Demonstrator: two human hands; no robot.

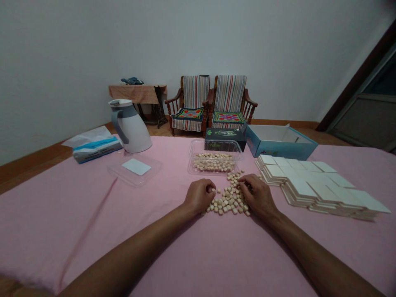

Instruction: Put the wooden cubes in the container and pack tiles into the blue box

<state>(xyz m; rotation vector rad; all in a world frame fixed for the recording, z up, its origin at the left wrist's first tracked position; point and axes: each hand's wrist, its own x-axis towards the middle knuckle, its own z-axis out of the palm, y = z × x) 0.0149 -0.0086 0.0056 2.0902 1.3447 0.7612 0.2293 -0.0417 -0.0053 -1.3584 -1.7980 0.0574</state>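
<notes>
Over the pink tablecloth (pixel 222 255), I see a left hand (pixel 198 196) at nine o'clock and a right hand (pixel 260 196) at three, fingers curled at a heap of small wooden blocks (pixel 230 202). A clear tub (pixel 194 148) holds more, toward eleven. White tiles (pixel 312 181) lie stacked between two and three; a jug (pixel 136 130) stands at ten.

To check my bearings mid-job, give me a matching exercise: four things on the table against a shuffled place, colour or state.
1. loose pieces
2. clear tub
3. white tiles
4. jug

A. in stacks
B. white and grey
C. between the left hand and right hand
D. partly filled

Pairs: 1-C, 2-D, 3-A, 4-B
</notes>
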